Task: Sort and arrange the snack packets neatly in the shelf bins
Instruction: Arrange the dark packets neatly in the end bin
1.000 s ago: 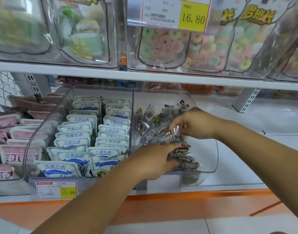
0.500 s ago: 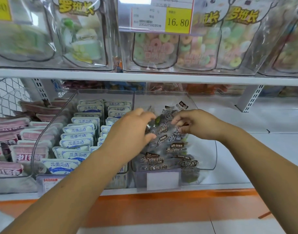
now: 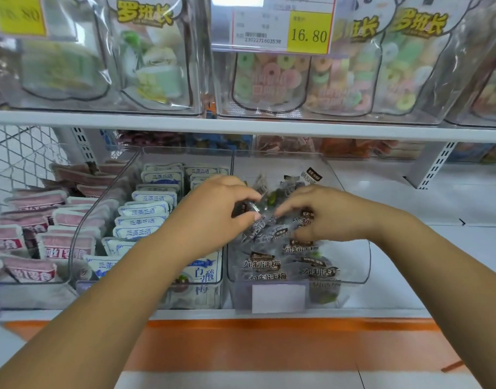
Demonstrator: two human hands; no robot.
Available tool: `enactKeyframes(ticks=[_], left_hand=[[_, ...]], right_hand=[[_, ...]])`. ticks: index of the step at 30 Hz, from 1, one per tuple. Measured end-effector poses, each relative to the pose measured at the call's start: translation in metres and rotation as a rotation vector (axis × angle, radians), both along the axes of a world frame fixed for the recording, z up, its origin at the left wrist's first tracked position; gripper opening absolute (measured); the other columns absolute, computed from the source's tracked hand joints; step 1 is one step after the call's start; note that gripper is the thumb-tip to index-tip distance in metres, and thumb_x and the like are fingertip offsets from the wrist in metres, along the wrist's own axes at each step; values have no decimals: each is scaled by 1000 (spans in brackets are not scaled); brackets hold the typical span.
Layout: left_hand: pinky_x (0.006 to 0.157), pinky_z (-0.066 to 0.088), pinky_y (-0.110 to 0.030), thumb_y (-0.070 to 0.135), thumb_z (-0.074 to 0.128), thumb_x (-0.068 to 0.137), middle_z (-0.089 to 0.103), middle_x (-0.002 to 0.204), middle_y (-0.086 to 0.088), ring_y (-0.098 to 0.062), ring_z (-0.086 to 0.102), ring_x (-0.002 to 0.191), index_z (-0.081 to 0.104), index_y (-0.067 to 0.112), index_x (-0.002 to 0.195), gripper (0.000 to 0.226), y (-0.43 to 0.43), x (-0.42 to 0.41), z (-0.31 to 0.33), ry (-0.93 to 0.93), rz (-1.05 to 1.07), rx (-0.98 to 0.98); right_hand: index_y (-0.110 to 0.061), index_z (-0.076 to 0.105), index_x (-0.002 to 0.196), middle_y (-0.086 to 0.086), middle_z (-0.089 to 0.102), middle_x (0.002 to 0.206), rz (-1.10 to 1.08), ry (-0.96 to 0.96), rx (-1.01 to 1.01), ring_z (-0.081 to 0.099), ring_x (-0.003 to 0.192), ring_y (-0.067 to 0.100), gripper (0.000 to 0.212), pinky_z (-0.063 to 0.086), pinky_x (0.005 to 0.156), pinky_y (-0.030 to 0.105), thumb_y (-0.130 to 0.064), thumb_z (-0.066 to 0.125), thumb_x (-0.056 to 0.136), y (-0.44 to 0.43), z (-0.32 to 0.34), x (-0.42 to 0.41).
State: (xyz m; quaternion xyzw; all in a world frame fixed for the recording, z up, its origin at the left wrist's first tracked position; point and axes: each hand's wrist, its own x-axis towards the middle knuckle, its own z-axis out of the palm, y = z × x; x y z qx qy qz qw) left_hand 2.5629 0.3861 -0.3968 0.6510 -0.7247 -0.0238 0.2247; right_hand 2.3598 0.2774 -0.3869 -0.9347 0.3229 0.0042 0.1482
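Inspection from the head view, lower shelf.

1. Work area: I have both hands over the right bin (image 3: 365, 265), a clear tub tilted toward the aisle. It holds the dark packets (image 3: 272, 266).
2. Left hand (image 3: 218, 209): fingers curled, thumb and forefinger pinching one dark packet at the top of the heap. I judge the pinch is taken at the packet's edge so it can be turned face-forward.
3. Right hand (image 3: 322, 214): fingers curled down onto the heap, thumb under them, gripping a few dark packets. How many, I cannot tell; the hand covers them. It likely steadies the heap while the left one works.
4. Condition of stock: dark packets at the front lie flat with print readable; those at the back are jumbled, some on edge. This bin is only partly sorted, in my judgement.
5. Neighbouring stock: the blue packets (image 3: 151, 211) in the middle bin stand in two tidy rows, a fair pattern to follow. The pink packets (image 3: 58, 220) further left are looser.
6. Risk: the wrappers look slick and the heap is loose, so lifting one may drag others out of line.
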Motion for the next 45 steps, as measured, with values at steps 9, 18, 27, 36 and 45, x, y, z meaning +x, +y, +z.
enactKeyframes(ticks=[9,18,27,36,45], left_hand=[[118,16,-27,67,54,81,13,155,26,2,11,142,32,42,145,72,28,22,-14,-77,-38,156],[115,16,-24,64,59,81,3,154,32,10,8,138,25,46,146,75,41,22,-17,-29,-48,176],[114,14,-27,64,54,84,33,149,17,-5,22,138,31,35,147,72,21,1,-14,-217,-51,25],[76,29,-27,36,60,94,68,110,8,-25,47,112,61,41,124,31,-20,-24,0,-427,-83,288],[76,23,-37,44,61,87,63,94,6,-18,60,91,69,28,103,24,-35,-44,-15,-672,-9,192]], right_hand=[[-40,54,131,-15,46,142,30,223,-43,36,133,14,51,33,110,40,-57,56,83,-1,-23,29],[-29,72,99,-4,72,88,-28,-84,112,65,80,15,15,53,78,37,-36,67,87,4,-24,42],[-32,44,130,-15,52,124,-36,95,344,52,107,4,53,42,76,14,-31,72,84,4,-13,21],[-37,59,123,-13,49,134,136,386,-212,50,119,15,41,46,91,30,-32,71,83,-13,-2,-3],[-37,43,139,-12,46,133,193,386,-204,35,125,14,59,41,100,35,-26,67,86,-14,-11,-16]])
